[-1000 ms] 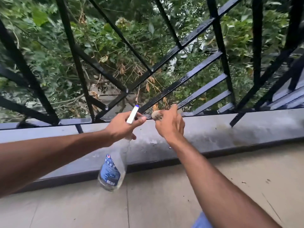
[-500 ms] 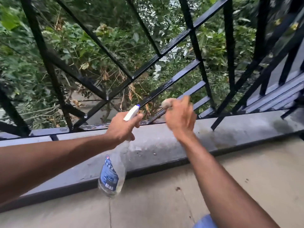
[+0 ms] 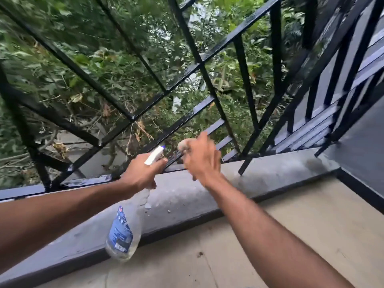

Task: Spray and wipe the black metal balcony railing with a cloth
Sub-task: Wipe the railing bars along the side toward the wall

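The clear plastic spray bottle [image 3: 122, 231] hung below the left hand [image 3: 141, 173], whose fingers [image 3: 163, 162] were clenched round its neck under the white trigger head. How much liquid it held I could not tell. Its blue label was too blurred to read. Just right of those fingers, the right hand [image 3: 200, 161] grasped a pale wadded cloth [image 3: 184, 145] against a slanted bar of the black metal railing [image 3: 182, 121], above the grey concrete ledge [image 3: 259, 175] and beige floor [image 3: 270, 246]. Green foliage [image 3: 104, 65] lay beyond.
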Tool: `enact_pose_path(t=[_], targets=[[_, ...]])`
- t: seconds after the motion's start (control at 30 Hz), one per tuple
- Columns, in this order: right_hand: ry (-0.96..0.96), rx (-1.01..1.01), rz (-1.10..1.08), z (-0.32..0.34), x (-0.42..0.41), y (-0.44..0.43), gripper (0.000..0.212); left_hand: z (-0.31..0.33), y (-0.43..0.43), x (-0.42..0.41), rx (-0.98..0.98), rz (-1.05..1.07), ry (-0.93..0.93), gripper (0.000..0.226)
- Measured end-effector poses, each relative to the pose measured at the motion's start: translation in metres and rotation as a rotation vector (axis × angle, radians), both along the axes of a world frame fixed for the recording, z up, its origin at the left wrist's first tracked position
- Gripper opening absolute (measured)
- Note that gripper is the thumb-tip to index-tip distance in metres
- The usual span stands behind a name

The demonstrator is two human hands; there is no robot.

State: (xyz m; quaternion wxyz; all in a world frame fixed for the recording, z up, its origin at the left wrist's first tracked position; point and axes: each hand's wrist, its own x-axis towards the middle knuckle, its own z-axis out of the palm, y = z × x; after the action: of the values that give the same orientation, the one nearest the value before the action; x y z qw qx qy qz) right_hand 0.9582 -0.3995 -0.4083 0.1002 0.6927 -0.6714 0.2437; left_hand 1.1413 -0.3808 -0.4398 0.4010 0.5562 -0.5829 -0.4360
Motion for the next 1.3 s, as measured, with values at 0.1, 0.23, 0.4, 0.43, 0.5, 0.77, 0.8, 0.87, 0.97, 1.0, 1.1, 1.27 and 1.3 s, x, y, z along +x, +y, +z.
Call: enact_pose_path(t=[0.1,0.23,0.4,0.43,0.5,0.77,0.8,0.87,0.97,1.0,1.1,1.27,1.3], targets=[[-0.093,-0.164,-0.189,0.039,-0.042,-0.012,0.013,0.006,-0.003,-0.008,-0.005,-0.028,0.047,0.04],[-0.088,-0.147,-0.24,0.042,-0.044,-0.015,0.025,0.01,-0.008,-0.015,0.008,-0.028,0.102,0.032],[0.061,0.022,0.003,0.012,-0.009,-0.001,0.018,0.02,-0.007,-0.026,-0.006,-0.032,0.107,0.034],[0.05,0.027,0.022,0.022,-0.015,-0.002,0.014,0.019,-0.008,-0.028,-0.019,-0.034,0.096,0.032],[-0.069,-0.047,-0.063,0.044,-0.041,-0.009,0.014,0.018,-0.008,-0.032,-0.033,-0.049,0.085,0.029],[0.053,-0.013,-0.042,0.017,-0.02,-0.003,0.021,0.026,0.002,-0.037,-0.04,-0.056,0.129,0.032],[0.115,0.077,0.043,0.012,-0.009,0.002,0.013,0.028,0.004,-0.038,-0.052,-0.047,0.105,0.031],[0.118,0.128,0.08,0.014,-0.002,0.001,0.008,0.03,0.005,-0.041,-0.08,-0.047,0.046,0.027],[-0.122,-0.048,-0.078,0.03,-0.031,-0.017,0.014,0.029,0.006,-0.041,-0.085,-0.088,0.048,0.026],[-0.172,-0.109,-0.168,0.038,-0.045,-0.022,0.02,0.028,0.005,-0.039,-0.082,-0.097,0.056,0.026],[-0.074,-0.168,-0.203,0.042,-0.066,-0.021,0.034,0.024,0.002,-0.036,-0.043,-0.101,0.058,0.024],[0.058,0.002,0.105,0.0,-0.039,0.002,0.032,0.021,-0.007,-0.04,0.025,-0.146,0.066,0.022],[0.024,-0.003,0.111,-0.007,-0.037,0.004,0.034,0.021,-0.008,-0.043,0.038,-0.176,0.062,0.022]])
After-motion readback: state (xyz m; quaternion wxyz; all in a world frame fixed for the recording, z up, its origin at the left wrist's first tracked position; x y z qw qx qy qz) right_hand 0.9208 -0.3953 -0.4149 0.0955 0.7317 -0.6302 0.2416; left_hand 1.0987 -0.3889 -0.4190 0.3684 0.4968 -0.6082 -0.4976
